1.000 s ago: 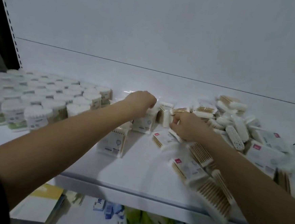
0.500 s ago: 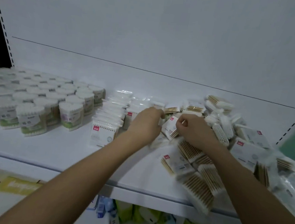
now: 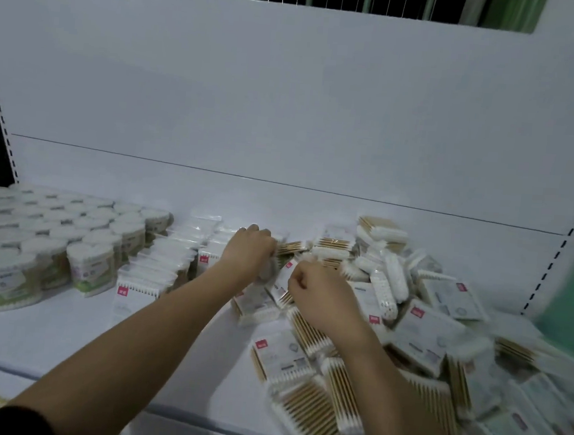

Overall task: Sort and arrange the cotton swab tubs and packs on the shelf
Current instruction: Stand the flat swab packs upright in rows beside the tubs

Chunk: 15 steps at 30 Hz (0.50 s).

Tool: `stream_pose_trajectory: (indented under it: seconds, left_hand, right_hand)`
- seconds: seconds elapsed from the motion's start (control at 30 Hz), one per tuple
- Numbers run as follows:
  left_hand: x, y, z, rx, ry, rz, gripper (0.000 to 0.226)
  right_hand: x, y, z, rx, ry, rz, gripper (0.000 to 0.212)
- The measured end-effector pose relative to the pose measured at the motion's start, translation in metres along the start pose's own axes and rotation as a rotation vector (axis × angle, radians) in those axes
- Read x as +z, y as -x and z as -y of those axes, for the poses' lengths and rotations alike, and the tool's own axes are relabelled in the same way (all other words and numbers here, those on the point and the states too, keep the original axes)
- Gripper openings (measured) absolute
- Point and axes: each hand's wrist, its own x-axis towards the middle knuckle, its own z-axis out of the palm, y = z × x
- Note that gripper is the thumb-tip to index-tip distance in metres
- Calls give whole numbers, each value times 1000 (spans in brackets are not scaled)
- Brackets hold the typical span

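The view has tilted up since 0.5 s ago. Both hands stay mid-shelf (image 3: 63, 337): left hand (image 3: 250, 252) grips a blurred pack (image 3: 267, 272); right hand (image 3: 320, 293), fingers curled, pinches another pack (image 3: 282, 285). Tubs (image 3: 53, 243) hold swabs.

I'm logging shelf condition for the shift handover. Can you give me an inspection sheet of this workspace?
Surface: white shelf, bare at front left.
Job's things: tubs grouped at left; upright packs in rows beside them; loose packs heaped at right.
Clutter: nothing seen beyond the heap.
Hands: left hand and right hand both curled on packs mid-shelf.
Cables: nothing seen.
Surroundings: white back panel; goods on a lower shelf, blurred.
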Motion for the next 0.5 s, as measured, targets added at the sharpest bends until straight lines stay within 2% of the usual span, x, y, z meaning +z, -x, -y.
stream_pose_trajectory:
  seconds: [0.1, 0.17, 0.33, 0.4, 0.5]
  left_hand:
    - [0, 1, 5, 45, -45, -69, 26]
    - [-5, 4, 12, 60, 28, -167, 19]
    - [-32, 41, 23, -10, 557, -632, 15]
    - [-48, 62, 17, -110, 861, -685, 14]
    - [-67, 86, 11, -201, 1214, -636, 12]
  right_hand:
    - [-3, 1, 0, 0, -22, 12, 20]
    - [-4, 1, 0, 0, -32, 12, 20]
    - [-5, -2, 2, 45, -127, -24, 17]
    - [-8, -5, 4, 59, -240, -84, 18]
    - [-20, -11, 10, 163, -558, -108, 18]
